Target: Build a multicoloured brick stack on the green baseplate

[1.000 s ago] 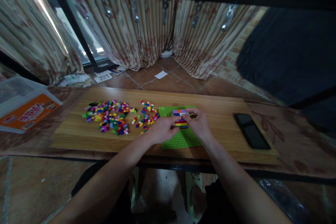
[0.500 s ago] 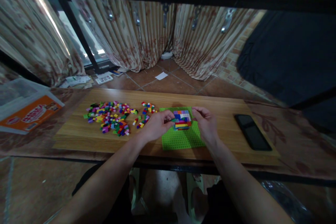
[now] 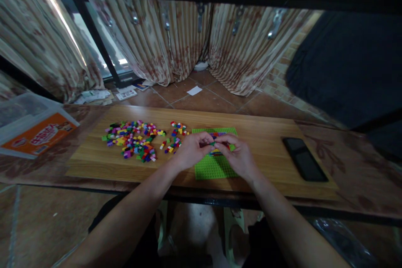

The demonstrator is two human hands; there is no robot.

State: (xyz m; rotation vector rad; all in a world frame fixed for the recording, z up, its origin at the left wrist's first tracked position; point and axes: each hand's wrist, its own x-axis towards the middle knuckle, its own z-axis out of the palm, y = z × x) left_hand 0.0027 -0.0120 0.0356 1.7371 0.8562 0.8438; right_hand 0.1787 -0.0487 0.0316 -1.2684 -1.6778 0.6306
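Both hands meet a little above the centre of the frame, over the green baseplate (image 3: pixel 213 166). The left hand (image 3: pixel 191 150) comes from the lower left, its fingers curled, and pinches the left side of a small block of joined bricks (image 3: pixel 217 144). The right hand (image 3: pixel 239 157) comes from the lower right and closes its fingers on the right side of the same block. The block is mostly hidden between the fingertips; only some red, blue and yellow show. It sits over the upper part of the baseplate, but I cannot tell if it touches the plate or is lifted a little.

The baseplate lies flat on the wooden board (image 3: pixel 266 134), near its front edge. Left of the plate there is a small group of loose bricks (image 3: pixel 174 138), and further left a bigger pile of mixed colours (image 3: pixel 132 140). A black phone (image 3: pixel 304 159) lies on the right part of the board, well apart from the hands. At the left edge of the frame an orange box (image 3: pixel 34 134) is seen. Striped curtains (image 3: pixel 188 37) hang in the upper part.
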